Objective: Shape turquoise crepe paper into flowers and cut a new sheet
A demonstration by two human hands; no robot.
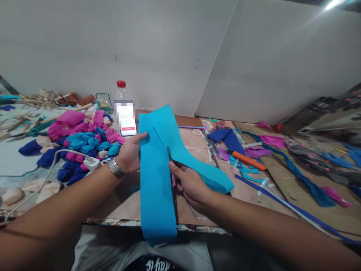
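Note:
A sheet of bright blue paper (156, 177) stands raised over the table's near edge, cut part way up so its right part bends off to the side. My left hand (130, 153) pinches its left edge, thumb in front. In my right hand (191, 184) is a pair of scissors (173, 178), held by the handles, with a blade at the top of the cut. A line or crease runs up and left from the blade. Most of the scissors is hidden by my fingers and the paper.
Left of the paper lie pink, blue and cream crumpled pieces (84, 139), a charger with a white cable (92, 162), a phone (128, 128) and a red-capped bottle (121, 90). At right are an orange cutter (248, 161), blue strips (284, 203) and cardboard (318, 212).

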